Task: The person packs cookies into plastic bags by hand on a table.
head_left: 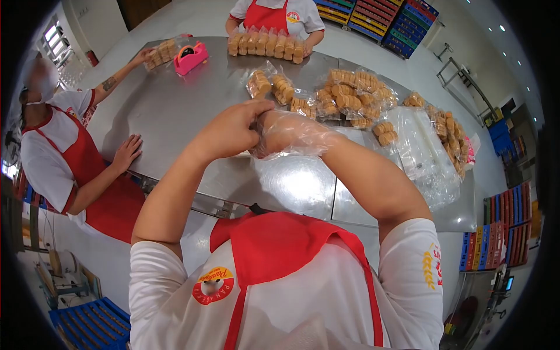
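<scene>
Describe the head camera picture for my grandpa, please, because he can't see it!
Clear plastic covers a person's right hand, and the curled left hand is beside it, above a metal table. Bagged biscuits lie beyond and to the right. One co-worker is across the table, another on the left, both in red aprons.

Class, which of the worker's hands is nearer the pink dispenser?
Left: the left hand is before and right of the pink dispenser; the right hand, in a clear bag, is farther right.
</scene>
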`<state>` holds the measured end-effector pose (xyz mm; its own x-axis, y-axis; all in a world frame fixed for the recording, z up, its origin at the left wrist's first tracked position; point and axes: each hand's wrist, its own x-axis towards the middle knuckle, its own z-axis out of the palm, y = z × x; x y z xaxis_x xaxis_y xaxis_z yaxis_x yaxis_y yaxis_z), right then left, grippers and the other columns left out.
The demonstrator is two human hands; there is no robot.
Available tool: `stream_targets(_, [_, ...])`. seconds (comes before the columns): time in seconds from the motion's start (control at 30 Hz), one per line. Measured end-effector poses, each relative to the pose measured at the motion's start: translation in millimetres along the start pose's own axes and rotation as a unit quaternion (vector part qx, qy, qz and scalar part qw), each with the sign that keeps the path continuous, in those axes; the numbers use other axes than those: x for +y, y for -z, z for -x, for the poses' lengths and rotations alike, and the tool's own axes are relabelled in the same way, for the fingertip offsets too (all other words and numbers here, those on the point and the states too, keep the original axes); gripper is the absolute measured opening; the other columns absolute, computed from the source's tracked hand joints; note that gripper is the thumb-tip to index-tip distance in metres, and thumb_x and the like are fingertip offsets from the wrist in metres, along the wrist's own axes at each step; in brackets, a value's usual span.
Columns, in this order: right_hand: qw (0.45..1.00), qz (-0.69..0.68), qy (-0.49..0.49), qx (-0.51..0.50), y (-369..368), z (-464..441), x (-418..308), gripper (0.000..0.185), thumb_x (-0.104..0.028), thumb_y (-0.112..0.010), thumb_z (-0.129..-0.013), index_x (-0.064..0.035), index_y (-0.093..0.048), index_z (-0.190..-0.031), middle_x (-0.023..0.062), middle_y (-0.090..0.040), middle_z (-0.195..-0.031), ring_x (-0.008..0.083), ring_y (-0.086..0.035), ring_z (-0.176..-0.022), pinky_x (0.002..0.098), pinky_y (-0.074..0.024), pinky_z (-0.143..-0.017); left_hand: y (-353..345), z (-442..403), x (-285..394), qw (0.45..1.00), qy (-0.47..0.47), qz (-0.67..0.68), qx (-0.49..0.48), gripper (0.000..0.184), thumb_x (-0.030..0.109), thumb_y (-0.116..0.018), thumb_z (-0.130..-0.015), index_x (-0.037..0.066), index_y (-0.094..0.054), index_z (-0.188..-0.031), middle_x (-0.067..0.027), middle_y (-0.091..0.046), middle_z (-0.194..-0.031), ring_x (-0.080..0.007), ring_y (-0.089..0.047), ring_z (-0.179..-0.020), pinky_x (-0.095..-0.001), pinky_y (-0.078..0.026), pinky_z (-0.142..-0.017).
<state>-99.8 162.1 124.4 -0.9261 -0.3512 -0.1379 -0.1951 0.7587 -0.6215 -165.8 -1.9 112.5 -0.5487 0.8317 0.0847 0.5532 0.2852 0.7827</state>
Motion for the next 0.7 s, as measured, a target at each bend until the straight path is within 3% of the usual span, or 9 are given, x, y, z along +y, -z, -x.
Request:
stream_targets(0.1, [0.988, 0.143, -0.049, -0.038, -0.7, -20.3, 4.6, 0.037, -0.024, -0.073, -0.073, -0.0023, -0.07, -0.102, 0.0148, -0.068, -0.081, 0.0281, -0.066, -0.076, 0.0374, -0.0503, -0.069, 5.3, 3.2, -5.6, 0.994, -0.053, -0.091, 0.028, 0.072, -0.004, -0.056, -0.067, 0.002, -0.052, -0.139, -0.0166, -0.054, -0.14, -0.0254, -0.062, -0.114, -0.0349, -0.052, -0.091])
stream_targets(0.2, [0.995, 0.059, -0.076, -0.037, 9.0, -15.9, -4.6, 0.036, -0.024, -0.073, -0.073, -0.0035, -0.071, -0.102, 0.0142, -0.07, -0.086, 0.0268, -0.065, -0.077, 0.0374, -0.0507, -0.07, 20.1, 10.1, 11.6, 0.999, 0.046, 0.0, -0.019, 0.072, -0.002, -0.055, -0.068, 0.004, -0.051, -0.14, -0.0137, -0.056, -0.137, -0.02, -0.067, -0.089, -0.0306, -0.056, -0.067])
stream_targets(0.3, [0.998, 0.067, -0.011, 0.005, -4.3, -21.6, -2.8, 0.037, -0.029, -0.074, -0.078, -0.0019, -0.069, -0.102, 0.0154, -0.07, -0.091, 0.029, -0.066, -0.087, 0.0388, -0.0518, -0.078, 17.7, 12.1, 4.5, 0.998, 0.051, 0.046, 0.006, 0.072, -0.001, -0.054, -0.069, 0.007, -0.052, -0.141, -0.0107, -0.058, -0.134, -0.0145, -0.062, -0.069, -0.0262, -0.049, -0.047])
stream_targets(0.4, [0.993, 0.061, 0.093, -0.036, -16.6, -35.0, 9.9, 0.029, -0.022, -0.072, -0.079, -0.0023, -0.069, -0.101, 0.0133, -0.069, -0.087, 0.0262, -0.064, -0.082, 0.0366, -0.0504, -0.076, 18.3, 14.4, 5.1, 0.997, 0.064, 0.034, -0.008, 0.071, -0.001, -0.061, -0.069, 0.004, -0.051, -0.14, -0.012, -0.057, -0.137, -0.0206, -0.067, -0.087, -0.0306, -0.056, -0.066])
stream_targets(0.5, [0.995, -0.024, 0.091, -0.042, -29.6, -31.7, 24.0, 0.025, -0.012, -0.069, -0.079, -0.004, -0.068, -0.103, 0.0084, -0.068, -0.094, 0.0209, -0.062, -0.078, 0.0328, -0.0486, -0.072, -1.2, 14.0, -6.5, 0.994, -0.043, -0.086, 0.043, 0.074, 0.0, -0.069, -0.067, 0.001, -0.051, -0.139, -0.0151, -0.055, -0.139, -0.0275, -0.065, -0.109, -0.0345, -0.053, -0.089])
stream_targets(0.57, [0.995, -0.04, 0.09, -0.027, -47.9, -44.7, 44.6, 0.03, -0.009, -0.067, -0.082, -0.0062, -0.065, -0.112, 0.0064, -0.067, -0.101, 0.0177, -0.061, -0.08, 0.0303, -0.0478, -0.07, -6.5, 16.4, 2.4, 0.997, 0.004, -0.064, 0.049, 0.076, 0.0, -0.073, -0.065, -0.001, -0.051, -0.138, -0.0171, -0.053, -0.141, -0.0312, -0.058, -0.12, -0.0361, -0.046, -0.1])
stream_targets(0.6, [0.994, -0.065, 0.08, -0.026, -57.0, -52.7, 55.7, 0.036, -0.01, -0.067, -0.081, -0.0071, -0.063, -0.117, 0.0075, -0.066, -0.107, 0.0184, -0.061, -0.086, 0.0303, -0.0475, -0.074, -8.1, 18.1, 5.2, 0.997, 0.028, -0.054, 0.053, 0.077, 0.001, -0.075, -0.064, -0.002, -0.051, -0.137, -0.0181, -0.052, -0.142, -0.0331, -0.055, -0.126, -0.037, -0.043, -0.105])
stream_targets(0.7, [0.977, -0.209, 0.038, -0.031, -75.7, -72.2, 76.0, 0.054, -0.012, -0.07, -0.077, -0.0089, -0.058, -0.13, 0.0135, -0.061, -0.125, 0.0238, -0.058, -0.11, 0.0321, -0.0463, -0.092, -16.9, 21.5, -4.6, 0.99, -0.021, -0.107, 0.094, 0.073, -0.001, -0.07, -0.067, -0.002, -0.051, -0.137, -0.0187, -0.05, -0.143, -0.0358, -0.053, -0.126, -0.0391, -0.044, -0.105])
